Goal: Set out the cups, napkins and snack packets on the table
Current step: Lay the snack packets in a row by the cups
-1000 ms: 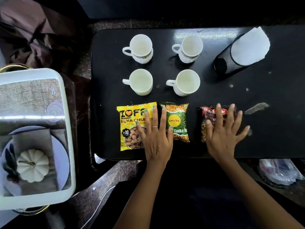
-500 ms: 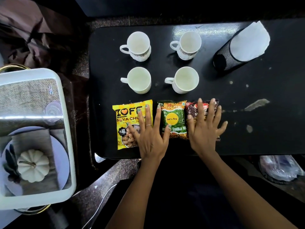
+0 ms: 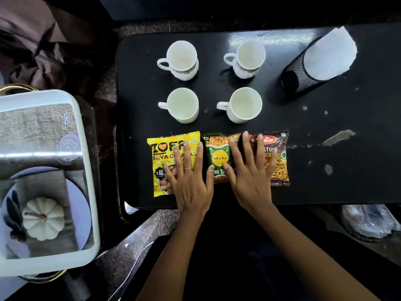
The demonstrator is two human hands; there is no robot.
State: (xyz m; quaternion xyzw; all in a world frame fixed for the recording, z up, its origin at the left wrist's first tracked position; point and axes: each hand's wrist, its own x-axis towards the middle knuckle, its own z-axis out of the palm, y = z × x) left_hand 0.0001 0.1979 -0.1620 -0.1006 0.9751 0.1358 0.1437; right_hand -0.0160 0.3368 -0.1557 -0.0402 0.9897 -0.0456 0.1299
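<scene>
Black glossy table [image 3: 325, 187] held three snack packets side by side along its near edge, long axes running near-to-far, tops pointing away from us. We had our left hand [image 3: 191, 183] flat, fingers spread, on the yellow soya-chunks packet [image 3: 160, 168]. Right hand [image 3: 249, 179], fingers spread, lay across the green namkeen packet [image 3: 219, 148] and dark-red mixture packet [image 3: 281, 157].
</scene>
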